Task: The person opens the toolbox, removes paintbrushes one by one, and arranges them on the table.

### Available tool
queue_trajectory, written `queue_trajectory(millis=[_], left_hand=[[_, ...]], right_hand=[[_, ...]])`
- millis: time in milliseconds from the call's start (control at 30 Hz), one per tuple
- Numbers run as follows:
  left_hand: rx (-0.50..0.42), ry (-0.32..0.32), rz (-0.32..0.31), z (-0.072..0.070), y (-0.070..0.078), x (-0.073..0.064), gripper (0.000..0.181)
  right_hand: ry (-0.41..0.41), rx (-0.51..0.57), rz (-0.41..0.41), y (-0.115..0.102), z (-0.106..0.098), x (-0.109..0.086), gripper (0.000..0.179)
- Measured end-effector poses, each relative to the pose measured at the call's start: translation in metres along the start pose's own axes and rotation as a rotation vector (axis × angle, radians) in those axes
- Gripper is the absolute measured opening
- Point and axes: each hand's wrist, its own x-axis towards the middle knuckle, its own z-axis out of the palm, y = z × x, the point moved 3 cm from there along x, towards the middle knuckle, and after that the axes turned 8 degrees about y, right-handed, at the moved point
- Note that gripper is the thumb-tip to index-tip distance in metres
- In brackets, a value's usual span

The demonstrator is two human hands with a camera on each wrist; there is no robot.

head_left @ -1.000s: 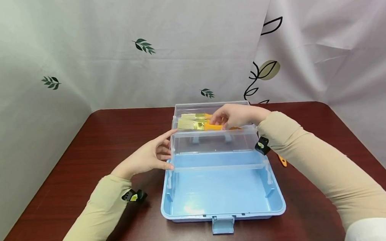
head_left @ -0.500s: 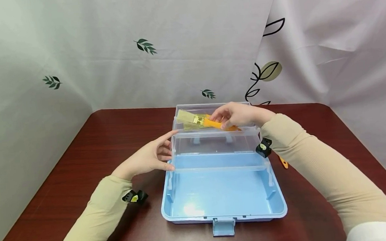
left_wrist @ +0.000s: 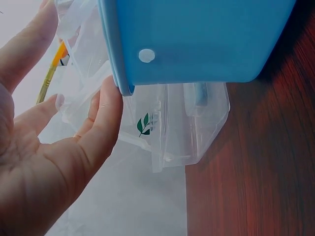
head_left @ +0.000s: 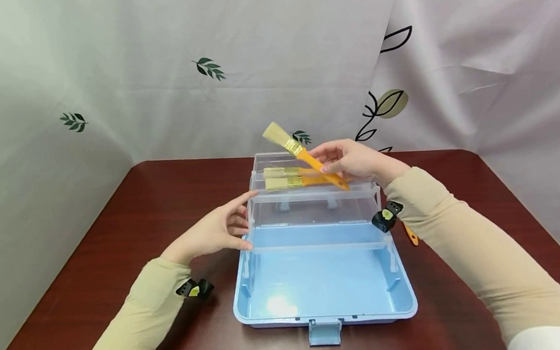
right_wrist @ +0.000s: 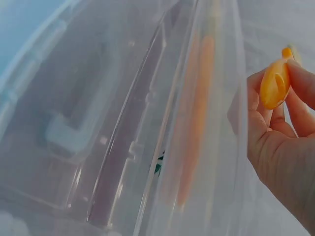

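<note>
My right hand [head_left: 353,160] pinches the yellow handle of a paintbrush [head_left: 303,153], held tilted above the clear tray of a blue toolbox [head_left: 408,302]. Its pale bristles point up and left. In the right wrist view the paintbrush handle [right_wrist: 275,84] shows end-on between thumb and fingers. Two more paintbrushes [head_left: 283,183] lie side by side in the rear clear tray compartment. With thumb and index finger spread across its left end, my left hand [head_left: 210,231] holds the clear tray [head_left: 312,205]. The left wrist view shows those fingers [left_wrist: 101,115] against the tray's end and the blue rim.
The open toolbox stands on a dark red-brown table [head_left: 180,178], its front latch [head_left: 325,332] hanging down. Another yellow handle [head_left: 411,236] lies to its right, partly hidden by the right arm. A pale curtain [head_left: 254,105] with leaf prints hangs behind.
My right hand has lifted the paintbrush up out of the rear tray, and its bristle end has swung upward. The left hand has stayed at the tray's left end.
</note>
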Motion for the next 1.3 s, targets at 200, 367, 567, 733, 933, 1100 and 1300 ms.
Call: queue_trajectory(millis=[200,367,567,733,933,1100,1300], left_hand=[[-0.011,-0.003,-0.001,0.001,0.001,0.001,0.100],[-0.011,0.004,0.002,0.000,0.001,0.000,0.101],[-0.001,0.011,0.008,0.000,0.000,0.001,0.102],[0.026,0.015,0.002,0.000,-0.002,0.000,0.101],[0.021,0.022,0.009,0.001,-0.002,0.000,0.100],[0.015,0.021,0.009,0.001,-0.002,0.000,0.100],[0.001,0.017,0.013,0.001,-0.003,0.000,0.099]], right_hand=[[-0.001,0.230,0.040,-0.001,-0.002,-0.010,0.046],[-0.035,0.364,0.037,-0.001,-0.001,-0.018,0.047],[-0.036,0.485,0.064,0.003,-0.002,-0.026,0.046],[-0.064,0.603,0.072,0.013,-0.004,-0.035,0.041],[-0.097,0.670,0.034,0.023,-0.008,-0.044,0.043],[-0.085,0.663,0.045,0.029,-0.010,-0.051,0.037],[-0.070,0.674,0.051,0.034,-0.010,-0.061,0.035]])
